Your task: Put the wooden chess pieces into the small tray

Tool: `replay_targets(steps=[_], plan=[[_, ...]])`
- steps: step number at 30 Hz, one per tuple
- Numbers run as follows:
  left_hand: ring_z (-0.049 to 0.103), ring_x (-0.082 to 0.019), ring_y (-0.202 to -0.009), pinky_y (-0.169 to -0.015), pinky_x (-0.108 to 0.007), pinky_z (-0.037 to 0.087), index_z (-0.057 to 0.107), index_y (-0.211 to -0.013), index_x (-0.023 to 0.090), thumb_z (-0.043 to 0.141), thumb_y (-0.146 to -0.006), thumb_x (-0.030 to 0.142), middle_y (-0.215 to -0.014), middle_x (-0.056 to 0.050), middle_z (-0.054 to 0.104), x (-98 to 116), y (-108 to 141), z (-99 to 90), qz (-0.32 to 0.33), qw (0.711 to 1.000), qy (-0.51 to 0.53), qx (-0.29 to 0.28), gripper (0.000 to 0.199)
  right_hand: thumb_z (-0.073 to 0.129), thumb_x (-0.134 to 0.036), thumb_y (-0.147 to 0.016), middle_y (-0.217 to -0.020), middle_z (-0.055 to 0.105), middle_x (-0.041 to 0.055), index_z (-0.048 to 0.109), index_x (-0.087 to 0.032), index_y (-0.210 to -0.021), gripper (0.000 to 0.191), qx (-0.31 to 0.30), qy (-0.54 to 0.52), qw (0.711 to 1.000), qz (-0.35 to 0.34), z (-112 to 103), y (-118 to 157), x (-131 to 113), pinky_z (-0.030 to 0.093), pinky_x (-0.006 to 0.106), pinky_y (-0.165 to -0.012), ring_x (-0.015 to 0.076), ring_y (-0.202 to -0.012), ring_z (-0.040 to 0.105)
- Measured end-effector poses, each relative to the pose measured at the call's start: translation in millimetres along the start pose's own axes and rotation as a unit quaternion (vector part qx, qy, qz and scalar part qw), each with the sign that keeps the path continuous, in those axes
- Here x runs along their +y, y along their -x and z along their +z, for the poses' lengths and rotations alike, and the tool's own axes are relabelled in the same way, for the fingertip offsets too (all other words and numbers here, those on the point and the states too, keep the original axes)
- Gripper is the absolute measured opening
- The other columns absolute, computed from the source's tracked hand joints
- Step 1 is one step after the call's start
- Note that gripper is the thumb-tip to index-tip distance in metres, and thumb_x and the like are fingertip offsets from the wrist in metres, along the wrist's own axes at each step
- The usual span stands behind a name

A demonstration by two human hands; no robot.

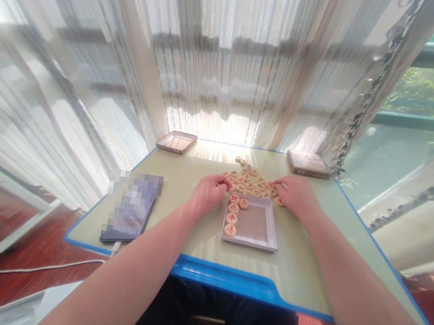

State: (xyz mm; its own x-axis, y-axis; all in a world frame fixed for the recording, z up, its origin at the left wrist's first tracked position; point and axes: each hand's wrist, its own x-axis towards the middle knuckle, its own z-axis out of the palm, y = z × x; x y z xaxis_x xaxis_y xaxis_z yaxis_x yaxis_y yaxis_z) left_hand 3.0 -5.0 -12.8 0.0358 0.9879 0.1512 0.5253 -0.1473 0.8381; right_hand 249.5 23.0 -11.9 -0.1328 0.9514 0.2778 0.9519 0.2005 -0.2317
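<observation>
A shallow square box tray (274, 233) lies on the table in front of me. Down its left side runs a column of round wooden Chinese chess pieces (231, 218) with red characters, and one more piece (244, 203) sits beside the top one. Beyond the tray's far edge spreads a loose heap of pieces (249, 184). My left hand (210, 193) is at the heap's left edge, by the tray's far left corner, fingers curled together; what they hold, if anything, is hidden. On the right edge, my right hand (294, 194) has its bent fingertips closed on a piece (271, 185).
A box lid (176, 142) lies at the table's far left corner, a printed flat box (309, 164) at the far right. A tablet-like device (131, 215), partly pixelated, with a white cable (58, 266) is at left. The table (195, 245) has a blue rim; curtains hang behind.
</observation>
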Motion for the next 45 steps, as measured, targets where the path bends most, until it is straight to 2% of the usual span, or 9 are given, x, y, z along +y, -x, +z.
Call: replay_targets(steps=[6,11,13,18,26,33,39,42,45], plan=[[0.062,-0.015,-0.071,-0.072,-0.024,0.047,0.067,-0.070,0.019,0.043,-0.067,0.014,-0.070,-0.001,0.068,-1.3,-1.3,0.8,0.018,1.000,-0.003,0.019,0.024,0.052,-0.027,-0.077,-0.102,0.069,0.0097,0.071,-0.015,-0.097,0.030,0.059,-0.018,0.995,0.072,-1.8,-1.8,10.5,0.041,0.035,-0.091,0.0250,-0.099,0.058],[0.063,-0.017,-0.079,-0.077,-0.027,0.045,0.067,-0.069,0.019,0.040,-0.071,0.012,-0.075,-0.003,0.070,-3.6,-5.0,-5.1,0.050,0.981,-0.094,0.161,0.028,0.054,-0.032,-0.075,-0.089,0.072,0.0076,0.072,-0.018,-0.093,0.029,0.037,-0.044,0.992,0.114,-3.4,-2.3,8.7,0.045,0.034,-0.081,0.0245,-0.087,0.062],[0.063,-0.018,-0.079,-0.077,-0.027,0.045,0.067,-0.070,0.019,0.039,-0.071,0.013,-0.075,-0.003,0.070,-6.5,-7.1,-7.2,0.048,0.975,-0.109,0.189,0.029,0.053,-0.031,-0.076,-0.083,0.071,0.0072,0.073,-0.018,-0.095,0.030,0.031,-0.054,0.992,0.108,-3.1,-2.5,5.8,0.045,0.033,-0.077,0.0233,-0.082,0.062],[0.063,-0.016,-0.073,-0.072,-0.025,0.046,0.067,-0.070,0.019,0.040,-0.070,0.015,-0.073,-0.002,0.070,-11.6,-10.5,-8.8,0.032,0.982,-0.082,0.167,0.028,0.052,-0.027,-0.077,-0.089,0.071,0.0083,0.071,-0.018,-0.103,0.033,0.044,-0.074,0.992,0.091,1.0,-2.3,1.3,0.045,0.034,-0.081,0.0234,-0.087,0.061],[0.063,-0.017,-0.071,-0.069,-0.025,0.046,0.066,-0.068,0.019,0.040,-0.067,0.018,-0.071,-0.002,0.069,-15.9,-14.5,-15.5,0.004,0.983,-0.082,0.162,0.026,0.042,-0.010,-0.071,-0.102,0.070,0.0079,0.066,-0.015,-0.106,0.043,0.108,-0.160,0.970,0.146,4.4,1.2,8.1,0.045,0.035,-0.087,0.0218,-0.091,0.062],[0.061,-0.016,-0.067,-0.064,-0.025,0.045,0.067,-0.070,0.018,0.041,-0.066,0.019,-0.070,-0.002,0.068,-21.5,-16.1,-16.3,-0.005,0.987,-0.080,0.136,0.026,0.048,-0.024,-0.076,-0.101,0.070,0.0108,0.068,-0.017,-0.102,0.034,0.046,-0.130,0.979,0.150,6.8,0.5,4.2,0.046,0.037,-0.084,0.0264,-0.100,0.061],[0.061,-0.017,-0.069,-0.067,-0.026,0.045,0.068,-0.072,0.018,0.042,-0.066,0.020,-0.073,-0.003,0.069,-20.5,-16.0,-16.8,-0.009,0.987,-0.082,0.136,0.027,0.047,-0.027,-0.077,-0.102,0.070,0.0095,0.068,-0.018,-0.105,0.036,0.029,-0.111,0.983,0.142,-2.9,4.1,-0.5,0.046,0.033,-0.082,0.0239,-0.100,0.061],[0.061,-0.017,-0.070,-0.068,-0.026,0.046,0.067,-0.072,0.018,0.043,-0.066,0.019,-0.074,-0.003,0.069,-20.7,-16.3,-16.2,-0.011,0.988,-0.078,0.130,0.025,0.050,-0.028,-0.074,-0.099,0.070,0.0104,0.070,-0.018,-0.097,0.032,0.020,-0.065,0.989,0.128,-17.4,8.8,-3.3,0.047,0.031,-0.073,0.0239,-0.091,0.063],[0.061,-0.016,-0.069,-0.067,-0.026,0.046,0.067,-0.072,0.018,0.043,-0.067,0.019,-0.073,-0.002,0.069,-21.4,-17.1,-15.7,-0.025,0.989,-0.064,0.131,0.024,0.057,-0.031,-0.068,-0.093,0.071,0.0082,0.071,-0.021,-0.089,0.027,-0.047,-0.010,0.996,0.072,-29.1,15.5,-5.5,0.044,0.029,-0.061,0.0231,-0.080,0.064]])
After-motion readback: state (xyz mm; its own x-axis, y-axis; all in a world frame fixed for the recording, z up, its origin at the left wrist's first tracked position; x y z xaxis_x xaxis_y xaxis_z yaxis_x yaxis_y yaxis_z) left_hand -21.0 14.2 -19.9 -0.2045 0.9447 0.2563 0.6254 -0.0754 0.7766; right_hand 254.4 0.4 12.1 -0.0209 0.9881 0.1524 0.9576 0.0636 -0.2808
